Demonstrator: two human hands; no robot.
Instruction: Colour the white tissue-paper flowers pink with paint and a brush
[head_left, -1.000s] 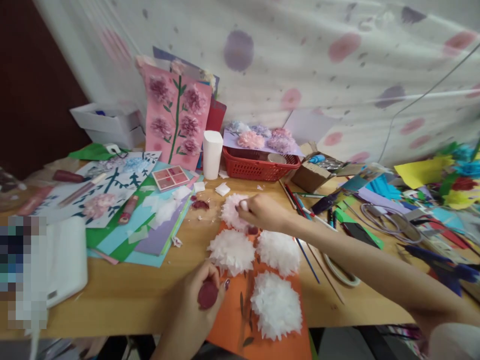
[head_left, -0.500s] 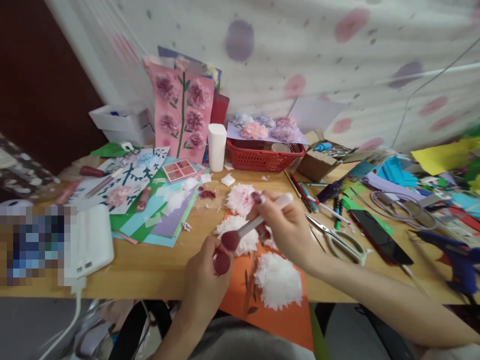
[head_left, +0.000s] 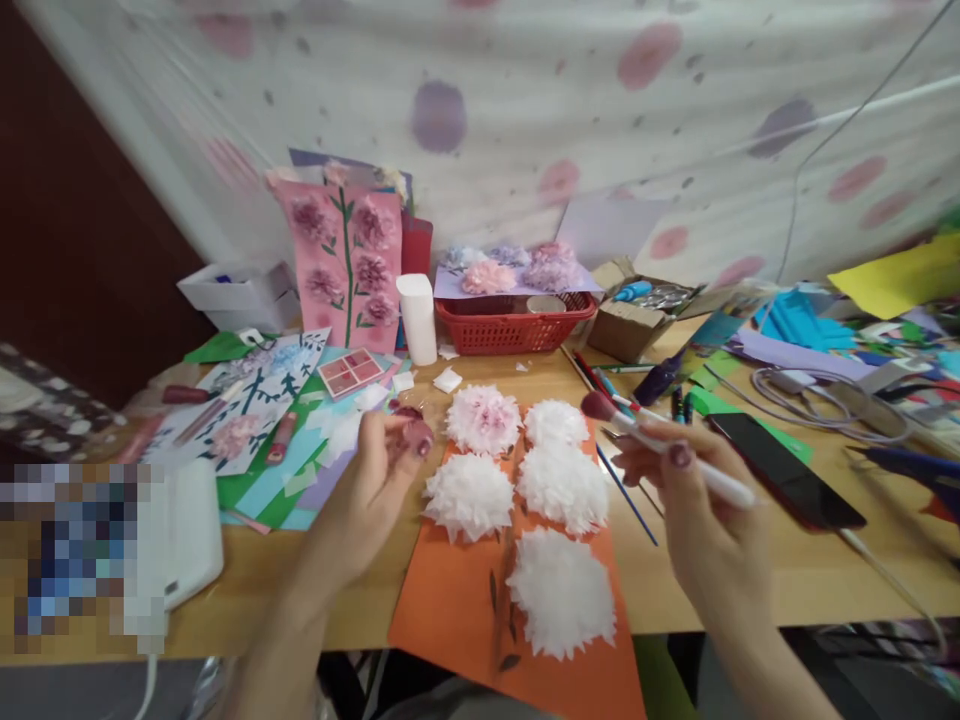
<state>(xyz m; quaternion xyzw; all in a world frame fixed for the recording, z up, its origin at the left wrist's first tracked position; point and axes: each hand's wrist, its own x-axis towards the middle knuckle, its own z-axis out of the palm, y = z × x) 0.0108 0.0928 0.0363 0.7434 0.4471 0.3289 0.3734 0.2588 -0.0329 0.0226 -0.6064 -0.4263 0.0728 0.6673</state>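
Observation:
Several fluffy paper flowers lie on an orange sheet (head_left: 442,600). The back left flower (head_left: 484,419) has pink streaks; the others, such as the front one (head_left: 564,590), are white. My left hand (head_left: 379,475), left of the flowers, pinches a small dark-pink round piece (head_left: 417,437). My right hand (head_left: 705,500), right of the sheet, is closed round the white handle of a brush (head_left: 716,480). The brush's dark-pink bristles (head_left: 598,405) point left, near the back right flower (head_left: 556,424). Crushed dark-pink bits lie behind my left hand.
A red basket (head_left: 514,333) with paper flowers on top stands at the back, beside a white bottle (head_left: 417,318). A pink palette (head_left: 350,372) and coloured papers lie left. On the right are a phone (head_left: 784,470), cables, pens and part of a glue gun (head_left: 907,470).
My hands have moved apart, the left one back and left, the right one to the right with the brush. The brush has left the round piece, and the flowers are more exposed.

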